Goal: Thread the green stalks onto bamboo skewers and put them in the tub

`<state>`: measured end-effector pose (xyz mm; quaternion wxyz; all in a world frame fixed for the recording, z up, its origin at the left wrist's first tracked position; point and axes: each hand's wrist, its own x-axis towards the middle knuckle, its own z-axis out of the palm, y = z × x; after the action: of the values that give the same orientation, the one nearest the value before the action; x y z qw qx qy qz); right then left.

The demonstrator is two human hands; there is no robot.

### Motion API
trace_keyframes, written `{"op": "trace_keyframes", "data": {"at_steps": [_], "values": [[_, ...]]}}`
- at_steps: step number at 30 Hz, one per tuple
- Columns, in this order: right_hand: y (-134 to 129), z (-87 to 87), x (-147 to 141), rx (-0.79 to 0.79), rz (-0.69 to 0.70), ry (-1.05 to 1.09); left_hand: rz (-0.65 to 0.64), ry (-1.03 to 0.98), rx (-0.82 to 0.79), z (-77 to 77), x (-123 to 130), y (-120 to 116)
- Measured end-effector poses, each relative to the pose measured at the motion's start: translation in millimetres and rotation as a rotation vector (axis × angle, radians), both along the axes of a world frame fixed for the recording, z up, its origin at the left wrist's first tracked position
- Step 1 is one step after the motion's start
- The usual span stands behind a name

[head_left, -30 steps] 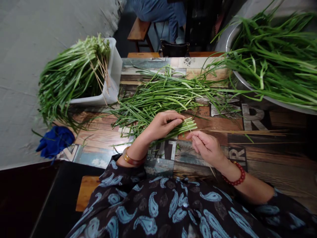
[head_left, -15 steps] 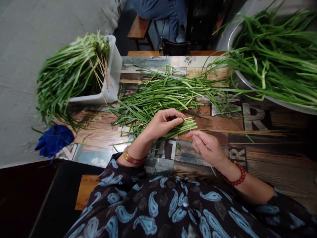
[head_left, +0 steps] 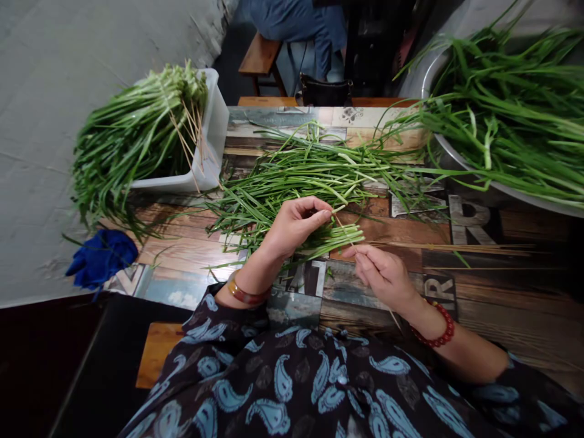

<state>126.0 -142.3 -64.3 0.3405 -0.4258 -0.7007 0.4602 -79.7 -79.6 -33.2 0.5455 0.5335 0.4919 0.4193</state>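
Note:
My left hand [head_left: 296,226] is closed in a pinch, thumb and forefinger at a garlic chive stalk [head_left: 339,208] by the upper end of a thin bamboo skewer [head_left: 350,241]. Below those fingertips, a row of cut chive stalks [head_left: 343,235] lies across the skewer, pale ends pointing right. To the right, my right hand [head_left: 382,272] is closed round the skewer, whose other end sticks out below the palm. Behind my left hand spreads a loose heap of chives [head_left: 292,167] on the wood-patterned table [head_left: 392,228].
A white plastic tub [head_left: 214,131] at the left holds skewered chives [head_left: 132,128]. A blue cloth or glove [head_left: 103,258] lies nearby. At the right stands a metal basin [head_left: 429,76] full of chives. Loose skewers [head_left: 483,248] lie on the table. Beyond sits a person [head_left: 296,27].
My left fingertips have lifted slightly off the stalk row and pinch a single stalk near the skewer's upper end. My right hand stays almost in place. The view has shifted slightly.

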Motion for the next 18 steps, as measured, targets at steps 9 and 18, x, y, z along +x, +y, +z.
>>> {"op": "trace_keyframes", "data": {"at_steps": [9,18], "values": [[-0.3,-0.1,0.1,0.019,-0.006,0.014,-0.020,0.066,0.039,-0.6,1.4,-1.1],[-0.3,0.2,-0.4,0.015,-0.011,0.036,-0.026,0.033,0.028,-3.4,1.0,-1.3]]}}
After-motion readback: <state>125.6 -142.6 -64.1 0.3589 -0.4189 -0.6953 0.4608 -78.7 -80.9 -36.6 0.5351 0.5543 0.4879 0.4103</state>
